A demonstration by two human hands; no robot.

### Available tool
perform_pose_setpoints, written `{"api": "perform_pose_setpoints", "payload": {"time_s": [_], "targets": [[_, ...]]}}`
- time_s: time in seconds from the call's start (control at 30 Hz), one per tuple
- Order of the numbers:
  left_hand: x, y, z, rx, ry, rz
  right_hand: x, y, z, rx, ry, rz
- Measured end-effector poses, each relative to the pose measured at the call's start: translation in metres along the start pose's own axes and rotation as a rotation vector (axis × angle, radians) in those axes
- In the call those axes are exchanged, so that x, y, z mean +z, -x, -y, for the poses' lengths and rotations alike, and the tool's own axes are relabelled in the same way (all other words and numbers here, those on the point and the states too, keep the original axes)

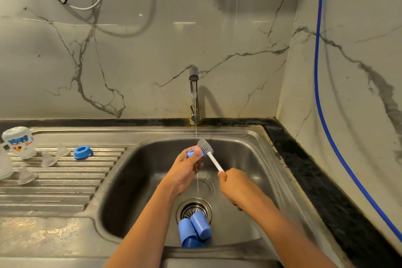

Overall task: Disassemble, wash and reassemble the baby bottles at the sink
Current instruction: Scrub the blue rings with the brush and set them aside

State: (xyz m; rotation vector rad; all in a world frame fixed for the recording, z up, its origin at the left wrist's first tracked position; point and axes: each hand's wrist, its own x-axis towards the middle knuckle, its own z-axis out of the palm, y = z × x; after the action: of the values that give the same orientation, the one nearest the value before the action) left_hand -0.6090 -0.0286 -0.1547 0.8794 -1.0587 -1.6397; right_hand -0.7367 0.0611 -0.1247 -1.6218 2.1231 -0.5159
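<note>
scrubbing blue collar ring (192, 153), gripped in curled fingers of left hand (185, 166) under the tap stream (196, 115) for rinsing; right hand (234, 183) clenched round brush (210, 155) handle, bristles on ring; blue caps (195, 231) near, by drain (188, 208), likely unwashed.

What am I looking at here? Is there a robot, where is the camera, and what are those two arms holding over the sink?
There is no robot. These are a person's two bare arms, seen from a single wide-angle camera worn on the head and looking down at a steel sink. The tap runs a thin stream. The left hand grips a blue screw ring. The right hand grips the white handle of a grey bottle brush, with its bristles right beside that ring under the water. Blue caps lie by the drain. On the draining board to the left are a printed bottle, clear teats and a second blue ring.
</note>
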Motion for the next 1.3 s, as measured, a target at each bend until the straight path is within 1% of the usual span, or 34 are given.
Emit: {"api": "perform_pose_setpoints", "payload": {"time_s": [0.07, 0.1, 0.23, 0.33, 0.4, 0.5, 0.63, 0.83, 0.97, 1.07, 1.17, 1.3], "targets": [[0.0, -0.003, 0.005, 0.007, -0.057, -0.044, 0.001, -0.003, -0.002, 0.017, -0.005, -0.015], [0.0, -0.005, 0.007, 0.01, -0.044, -0.089, 0.002, -0.004, -0.003, 0.022, -0.005, -0.023], [0.001, -0.016, 0.008, -0.052, 0.1, -0.271, 0.002, -0.009, -0.006, 0.066, -0.015, -0.084], [0.006, -0.036, 0.004, -0.064, 0.022, -0.369, 0.002, -0.012, -0.008, 0.08, 0.003, -0.139], [0.015, -0.051, -0.005, -0.054, -0.008, -0.401, 0.004, -0.014, -0.009, 0.071, 0.013, -0.163], [0.028, -0.069, -0.02, -0.079, 0.015, -0.405, 0.005, -0.016, -0.011, 0.064, 0.029, -0.172], [0.031, -0.078, -0.031, -0.141, 0.119, -0.414, 0.003, -0.017, -0.011, 0.066, 0.011, -0.16], [0.016, -0.065, -0.026, -0.172, 0.41, -0.312, 0.002, -0.012, -0.01, 0.043, -0.004, -0.168], [0.006, -0.057, -0.018, -0.254, 0.497, -0.253, -0.001, -0.01, -0.008, 0.03, 0.002, -0.148], [0.001, -0.052, -0.013, -0.333, 0.537, -0.218, 0.0, -0.01, -0.008, -0.007, 0.018, -0.123], [-0.001, -0.049, -0.008, -0.367, 0.499, -0.194, 0.002, -0.009, -0.007, -0.056, 0.075, -0.075], [-0.002, -0.041, -0.004, -0.356, 0.459, -0.255, 0.003, -0.005, -0.007, -0.067, 0.151, -0.012]]}}
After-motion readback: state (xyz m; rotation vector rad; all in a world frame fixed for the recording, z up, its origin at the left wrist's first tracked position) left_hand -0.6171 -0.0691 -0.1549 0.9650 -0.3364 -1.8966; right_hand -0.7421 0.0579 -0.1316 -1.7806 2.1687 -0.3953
